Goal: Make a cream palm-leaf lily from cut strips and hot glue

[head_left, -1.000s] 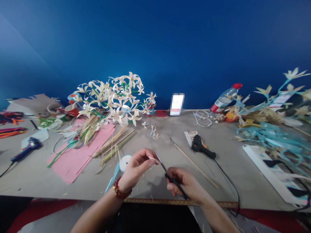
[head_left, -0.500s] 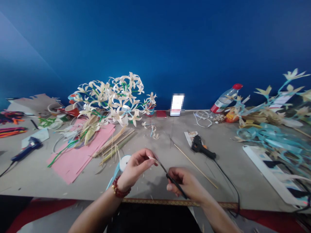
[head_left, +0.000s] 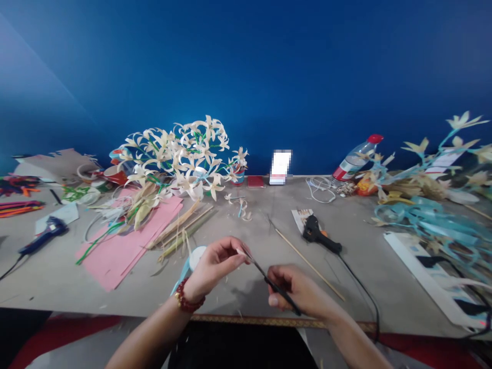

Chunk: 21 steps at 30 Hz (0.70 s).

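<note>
My left hand (head_left: 221, 266), with a red bead bracelet at its wrist, pinches a small pale piece (head_left: 241, 251) like a strip of husk between thumb and fingertips. My right hand (head_left: 292, 291) is closed around dark scissors (head_left: 282, 292). Their blades slant up and left until the tips meet my left fingertips at the pale piece. Finger loops are mostly hidden by my right hand. Behind my left wrist lies a white spool (head_left: 198, 254) with light blue ribbon (head_left: 183, 271).
White husk flowers (head_left: 192, 159) stand at the back left beyond pink paper (head_left: 115, 261) and dried husk strips (head_left: 184, 230). To the right lie a thin stick (head_left: 307, 261), a black glue gun (head_left: 321, 236), a power strip (head_left: 417, 279) and blue ribbon (head_left: 430, 220). A blue glue gun (head_left: 44, 238) rests far left.
My right hand and the scissors have shifted slightly right and down. My left hand has barely moved and still pinches the pale piece.
</note>
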### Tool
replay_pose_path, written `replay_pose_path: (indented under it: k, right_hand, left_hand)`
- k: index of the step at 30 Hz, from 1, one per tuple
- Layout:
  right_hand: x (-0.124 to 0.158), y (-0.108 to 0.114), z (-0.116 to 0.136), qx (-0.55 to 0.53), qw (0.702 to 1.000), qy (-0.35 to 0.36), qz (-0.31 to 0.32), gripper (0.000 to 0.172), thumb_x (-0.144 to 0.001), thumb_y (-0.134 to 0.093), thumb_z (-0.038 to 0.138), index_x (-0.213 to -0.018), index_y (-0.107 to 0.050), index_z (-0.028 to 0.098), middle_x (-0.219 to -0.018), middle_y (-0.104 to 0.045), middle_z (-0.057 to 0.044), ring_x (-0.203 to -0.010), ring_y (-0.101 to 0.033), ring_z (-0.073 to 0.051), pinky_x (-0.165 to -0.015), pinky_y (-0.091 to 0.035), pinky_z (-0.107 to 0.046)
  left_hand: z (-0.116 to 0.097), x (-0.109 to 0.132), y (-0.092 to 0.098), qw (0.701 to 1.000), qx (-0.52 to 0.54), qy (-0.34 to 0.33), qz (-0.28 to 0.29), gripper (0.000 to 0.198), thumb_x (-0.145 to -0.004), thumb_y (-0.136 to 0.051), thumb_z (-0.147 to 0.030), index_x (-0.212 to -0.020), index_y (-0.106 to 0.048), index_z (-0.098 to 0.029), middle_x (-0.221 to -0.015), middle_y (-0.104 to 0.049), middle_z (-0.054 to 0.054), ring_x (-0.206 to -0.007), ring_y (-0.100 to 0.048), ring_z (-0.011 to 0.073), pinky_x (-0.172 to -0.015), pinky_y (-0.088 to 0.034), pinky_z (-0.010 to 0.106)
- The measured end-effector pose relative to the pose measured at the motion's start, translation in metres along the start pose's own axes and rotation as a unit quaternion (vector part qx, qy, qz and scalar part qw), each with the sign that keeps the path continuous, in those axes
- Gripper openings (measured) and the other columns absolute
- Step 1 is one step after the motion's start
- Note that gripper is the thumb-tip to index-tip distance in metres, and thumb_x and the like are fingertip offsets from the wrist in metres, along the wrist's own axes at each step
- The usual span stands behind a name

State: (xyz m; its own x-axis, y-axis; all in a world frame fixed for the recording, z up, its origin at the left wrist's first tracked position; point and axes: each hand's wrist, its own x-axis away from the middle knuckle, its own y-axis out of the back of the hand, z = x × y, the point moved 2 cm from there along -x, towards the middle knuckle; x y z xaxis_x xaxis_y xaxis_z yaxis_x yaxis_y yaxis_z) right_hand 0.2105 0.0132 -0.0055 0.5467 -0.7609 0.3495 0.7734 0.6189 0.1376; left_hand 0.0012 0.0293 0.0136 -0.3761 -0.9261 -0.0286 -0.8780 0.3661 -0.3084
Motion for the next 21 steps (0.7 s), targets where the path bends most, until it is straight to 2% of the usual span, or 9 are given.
replay_pose_path:
  k: [4,12,17,21]
  right_hand:
    - [0.000,0.010,0.005,0.107,0.993,0.043,-0.015,0.054,-0.062,-0.078,0.061,-0.059,-0.044,0.019,-0.055,-0.037,0.008,-0.054,-0.030,-0.009,-0.048,-0.022,-0.022]
    - [0.000,0.021,0.006,0.206,0.977,0.049,-0.020,0.054,-0.066,-0.077,0.059,-0.058,-0.041,0.019,-0.056,-0.034,0.008,-0.055,-0.029,-0.009,-0.048,-0.021,-0.021]
    - [0.009,0.027,0.021,0.320,0.942,0.049,-0.083,0.049,-0.066,-0.078,0.057,-0.060,-0.048,0.019,-0.054,-0.044,0.008,-0.052,-0.034,-0.009,-0.048,-0.021,-0.021]
    - [0.016,0.028,0.032,0.363,0.923,0.056,-0.112,0.045,-0.067,-0.077,0.057,-0.061,-0.053,0.020,-0.054,-0.050,0.007,-0.051,-0.038,-0.009,-0.049,-0.023,-0.021]
  left_hand:
    - [0.000,0.001,0.000,1.000,-0.006,0.013,-0.001,0.013,-0.084,-0.069,-0.025,-0.084,-0.061,-0.015,-0.087,-0.068,0.007,-0.079,-0.063,0.0160,-0.078,-0.048,0.029]
    - [-0.001,0.002,0.001,1.000,0.014,0.021,0.010,0.013,-0.081,-0.072,-0.023,-0.084,-0.063,-0.015,-0.086,-0.068,0.005,-0.078,-0.064,0.0145,-0.077,-0.049,0.027]
    - [-0.004,0.002,0.000,1.000,0.006,0.017,0.014,0.014,-0.080,-0.074,-0.023,-0.084,-0.065,-0.014,-0.085,-0.067,0.005,-0.076,-0.062,0.0139,-0.075,-0.048,0.026]
    - [-0.006,0.002,0.000,1.000,-0.010,-0.001,0.009,0.012,-0.082,-0.071,-0.024,-0.084,-0.065,-0.014,-0.085,-0.066,0.005,-0.076,-0.062,0.0133,-0.074,-0.047,0.026]
